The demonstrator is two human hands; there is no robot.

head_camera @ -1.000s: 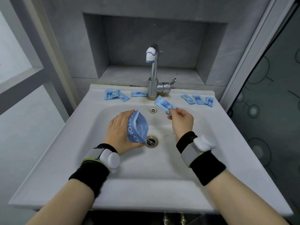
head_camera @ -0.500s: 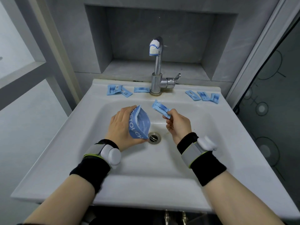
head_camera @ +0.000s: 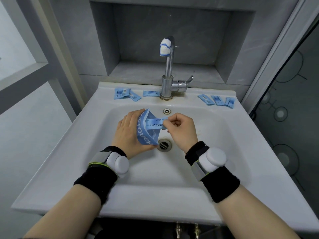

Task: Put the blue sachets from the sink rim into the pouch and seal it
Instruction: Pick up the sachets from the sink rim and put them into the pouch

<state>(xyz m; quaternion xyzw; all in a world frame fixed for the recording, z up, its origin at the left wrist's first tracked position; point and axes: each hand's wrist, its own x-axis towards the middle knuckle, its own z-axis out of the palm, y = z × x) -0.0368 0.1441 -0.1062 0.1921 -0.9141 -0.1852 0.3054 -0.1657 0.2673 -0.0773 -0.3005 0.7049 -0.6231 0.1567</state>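
Note:
Over the white sink (head_camera: 72,152) my left hand (head_camera: 128,133) grips a blue pouch (head_camera: 146,135), its mouth facing right. My right hand (head_camera: 180,130) pinches a blue sachet (head_camera: 154,124) whose left end lies at the pouch mouth. On the back rim, three sachets lie left of the tap: two overlapping (head_camera: 121,93), (head_camera: 135,96) and one (head_camera: 151,93) beside the tap base. Three more sit on the right: (head_camera: 205,99), (head_camera: 217,100), (head_camera: 230,102).
A chrome tap (head_camera: 168,73) with a wrapped spout stands at the back centre of the rim. The drain (head_camera: 164,144) sits just below the pouch. A grey wall niche (head_camera: 172,40) lies behind, a glass door (head_camera: 290,100) to the right.
My right hand has carried the sachet left from above the basin to the pouch mouth. The left hand keeps holding the pouch in about the same place.

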